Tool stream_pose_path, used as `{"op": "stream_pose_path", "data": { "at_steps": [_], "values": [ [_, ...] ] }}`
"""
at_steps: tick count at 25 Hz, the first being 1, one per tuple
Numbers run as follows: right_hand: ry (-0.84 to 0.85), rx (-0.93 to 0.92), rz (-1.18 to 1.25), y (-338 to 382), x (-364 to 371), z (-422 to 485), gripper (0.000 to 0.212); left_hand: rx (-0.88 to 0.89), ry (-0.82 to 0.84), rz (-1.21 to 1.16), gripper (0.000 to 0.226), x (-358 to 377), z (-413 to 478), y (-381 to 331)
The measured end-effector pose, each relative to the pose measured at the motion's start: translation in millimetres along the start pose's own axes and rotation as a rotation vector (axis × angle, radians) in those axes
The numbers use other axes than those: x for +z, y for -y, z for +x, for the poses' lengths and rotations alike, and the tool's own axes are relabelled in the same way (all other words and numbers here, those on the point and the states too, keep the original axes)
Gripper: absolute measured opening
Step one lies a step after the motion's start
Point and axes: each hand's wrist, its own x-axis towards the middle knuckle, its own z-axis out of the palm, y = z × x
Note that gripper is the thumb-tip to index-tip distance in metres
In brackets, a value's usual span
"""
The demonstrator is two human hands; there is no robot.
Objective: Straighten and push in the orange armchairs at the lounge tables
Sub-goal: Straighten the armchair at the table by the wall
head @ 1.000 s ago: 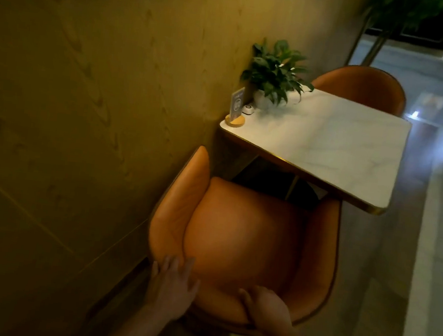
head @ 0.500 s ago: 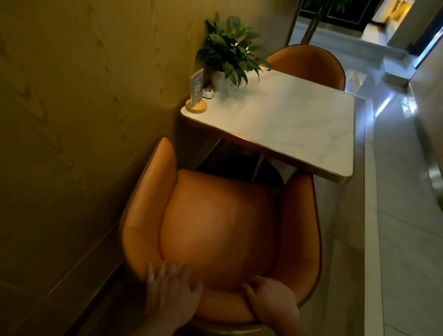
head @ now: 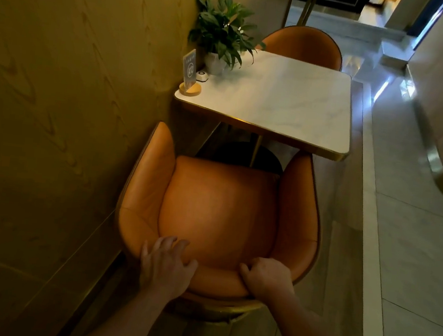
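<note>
Head camera looks down on the near orange armchair [head: 218,211], which fills the lower centre of the frame and faces the tabletop [head: 283,103] above it. Its left arm runs just beside the wood-grain wall [head: 57,94] on the left of the frame, and the tip of its right arm sits just under the tabletop's near right corner. Between the seat's front edge and the tabletop's near edge, the dark round table base [head: 252,154] shows.

Both hands are on the top of the backrest at the bottom of the frame. The left hand [head: 166,268] lies over the rim with fingers spread and only lightly bent, thumb out to the right, pressing rather than clasping. The right hand [head: 267,279] is curled round the rim and grips it.

A second orange armchair [head: 303,46] stands at the tabletop's far side, upper centre, its back rising above the far edge. On the tabletop's left side, along the wall, stand a leafy plant [head: 222,27] in a white pot [head: 214,63], a small white round button [head: 202,76] and a sign reading A12 [head: 189,67] on a round wooden base. Pale floor tiles [head: 413,245] run down the right of the frame.
</note>
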Motion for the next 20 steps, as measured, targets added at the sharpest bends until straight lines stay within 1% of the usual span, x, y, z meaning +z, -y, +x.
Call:
{"op": "stream_pose_path", "data": {
  "at_steps": [3,6,8,10,11,13,14,17,20],
  "values": [
    [0.011,0.025,0.001,9.9,5.4,-15.0,0.047,0.020,-0.007,-0.017,0.056,-0.5,-7.4,11.5],
    [0.009,0.053,0.026,24.5,12.0,-29.5,0.045,0.067,-0.059,-0.066,0.066,0.3,-11.2,28.2],
    [0.036,0.046,0.012,33.1,10.7,-31.3,0.041,0.083,-0.054,-0.081,0.071,-1.8,-8.4,35.2],
    [0.039,0.011,0.000,33.8,14.8,-25.6,0.039,0.084,-0.014,-0.036,0.067,-5.6,-2.2,37.7],
    [0.016,0.010,0.005,31.6,19.6,-21.5,0.043,0.081,0.006,-0.013,0.064,-6.3,0.2,37.7],
    [-0.126,-0.006,0.034,26.3,31.6,-18.4,0.059,0.081,0.003,-0.004,0.061,-5.2,2.9,37.8],
    [-0.222,-0.039,0.038,25.8,37.9,-21.5,0.062,0.075,-0.001,-0.007,0.062,-5.1,2.9,38.4],
    [-0.409,-0.124,0.066,26.9,53.7,-40.8,0.058,0.080,-0.007,-0.007,0.063,-5.3,1.7,39.7],
    [-0.473,-0.173,0.015,28.1,58.3,-50.2,0.050,0.086,0.006,0.005,0.062,-7.1,1.4,38.9]
  ]
}}
